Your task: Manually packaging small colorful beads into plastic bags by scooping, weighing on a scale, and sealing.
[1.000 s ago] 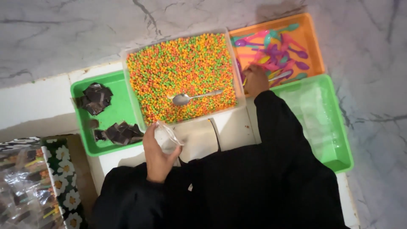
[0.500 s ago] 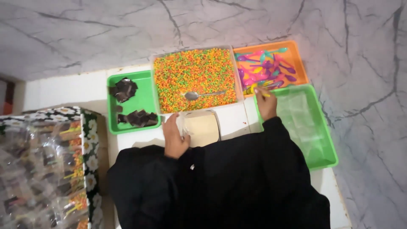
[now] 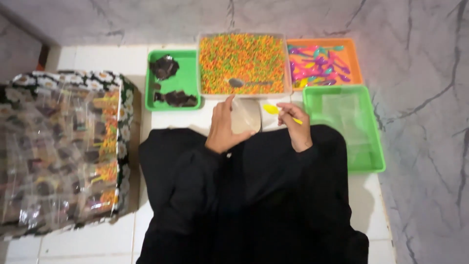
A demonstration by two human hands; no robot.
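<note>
At the near edge of the snack tray: left hand steadying a clear bag, right hand pinching a yellow spoon, ready for dropping in.

Four trays are sitting on the floor along the wall. Bin of grains in the middle, metal spoon lying in it. Left tray holding wrappers. Right rear tray holding spoons; bag tray lying before it. Box standing at far left.
</note>
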